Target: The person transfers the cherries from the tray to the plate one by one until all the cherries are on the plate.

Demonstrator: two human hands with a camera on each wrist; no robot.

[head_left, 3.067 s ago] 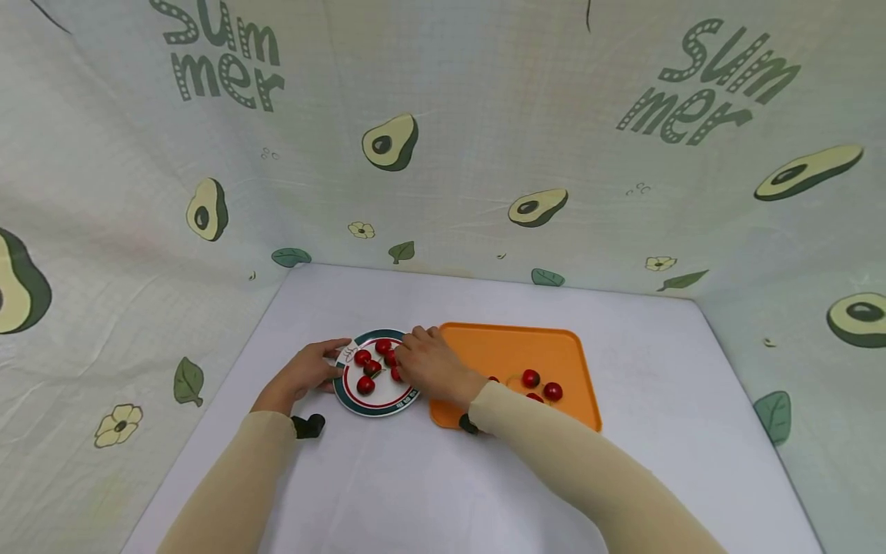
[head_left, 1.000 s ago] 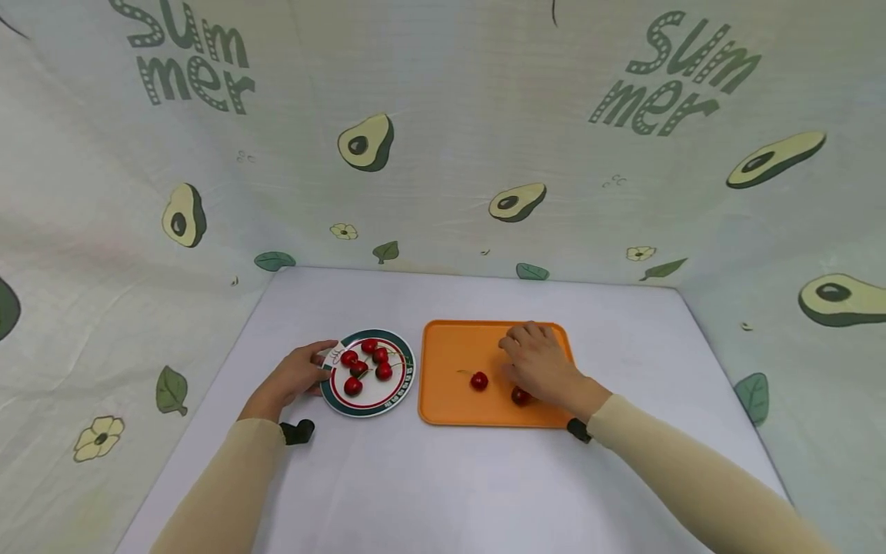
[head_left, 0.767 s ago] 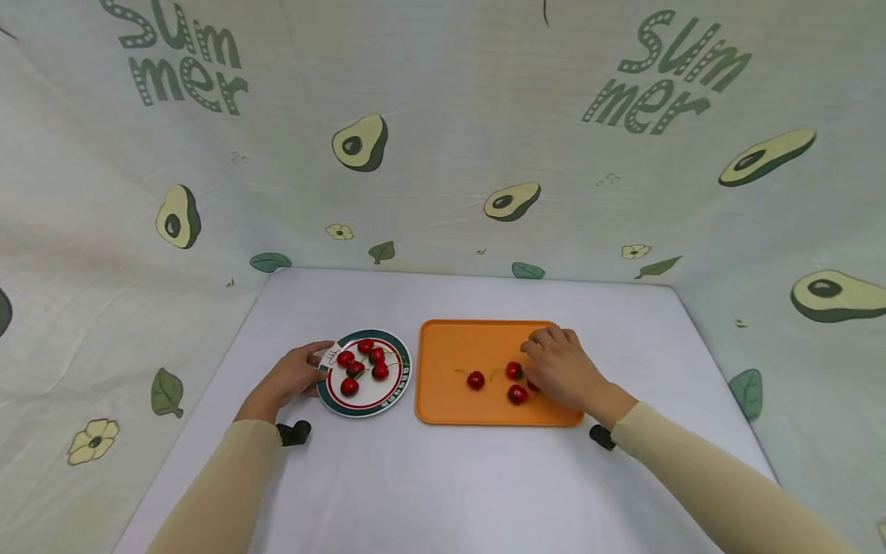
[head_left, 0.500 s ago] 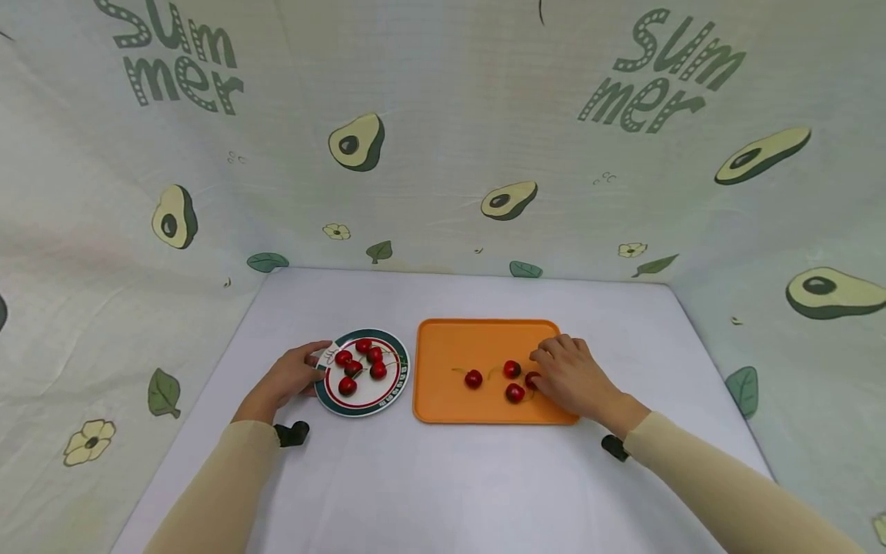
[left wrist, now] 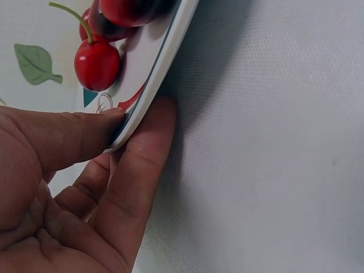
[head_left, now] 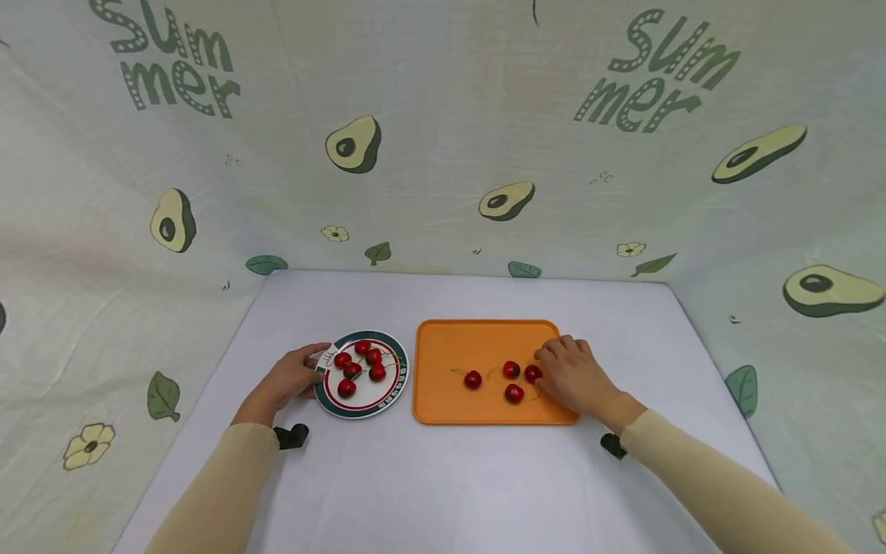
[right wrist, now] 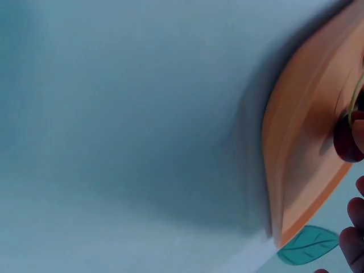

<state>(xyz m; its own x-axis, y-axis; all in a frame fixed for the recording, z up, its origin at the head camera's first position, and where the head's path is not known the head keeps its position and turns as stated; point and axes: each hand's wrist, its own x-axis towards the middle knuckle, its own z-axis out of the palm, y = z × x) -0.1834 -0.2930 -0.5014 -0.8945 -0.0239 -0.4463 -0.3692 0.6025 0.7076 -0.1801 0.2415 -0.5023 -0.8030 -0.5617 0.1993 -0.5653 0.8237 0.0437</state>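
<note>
My left hand (head_left: 289,378) pinches the near-left rim of a round white plate (head_left: 368,405) with a green border. In the left wrist view, the thumb (left wrist: 79,136) lies on top of the rim and a finger reaches beneath. Several red cherries (head_left: 347,387) with green stems lie on the plate. My right hand (head_left: 573,377) is at the right side of an orange tray (head_left: 450,346), fingertips at a dark red cherry (head_left: 533,374). A fingertip overlaps that cherry (right wrist: 346,139) in the right wrist view, where the far side of the grip is out of frame.
Three other cherries lie in the tray: one on the left (head_left: 473,380), one in the middle (head_left: 511,370) and one nearer me (head_left: 514,394). A white cloth covers the table (head_left: 443,485). Behind it hangs a printed cloth (head_left: 429,154) with avocados.
My right hand has gone from the plate to the tray's right side, and the cherry at its fingertips has shifted slightly away from me. My left hand stays at the plate rim.
</note>
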